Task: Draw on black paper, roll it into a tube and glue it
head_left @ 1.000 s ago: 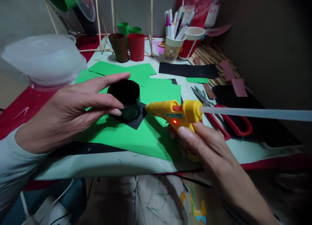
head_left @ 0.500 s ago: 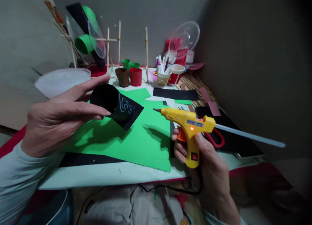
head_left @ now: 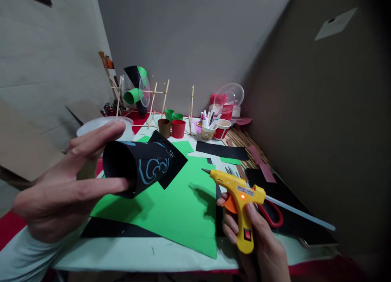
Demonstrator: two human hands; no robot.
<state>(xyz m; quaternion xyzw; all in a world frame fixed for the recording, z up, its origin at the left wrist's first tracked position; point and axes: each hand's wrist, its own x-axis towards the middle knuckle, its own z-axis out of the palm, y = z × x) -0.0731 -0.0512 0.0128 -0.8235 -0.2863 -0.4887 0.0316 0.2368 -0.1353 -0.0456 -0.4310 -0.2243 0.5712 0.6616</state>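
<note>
My left hand [head_left: 70,180] grips a black paper tube [head_left: 146,161] by its open near end, one finger reaching inside the rim. Blue swirls are drawn on the tube's side, and a flat black square [head_left: 175,157] is joined to its far end. In my right hand [head_left: 253,229] is a yellow glue gun [head_left: 241,192], its orange trigger under my fingers and its small light glowing orange. The nozzle points left toward the tube, apart from it. A clear glue stick [head_left: 301,212] juts from the gun's back. Below both hands lies a green sheet [head_left: 183,217].
Behind stand a brown cup [head_left: 164,128], a red cup [head_left: 178,129], green cups and stick frames. A cup of markers [head_left: 208,131] is at back right, near a black strip [head_left: 221,150]. Red-handled scissors [head_left: 276,219] and a phone [head_left: 317,243] lie right.
The view has tilted up, so the table sits lower. My left hand has turned the black tube more sideways, showing more of its blue drawing. The glue gun stays in my right hand.
</note>
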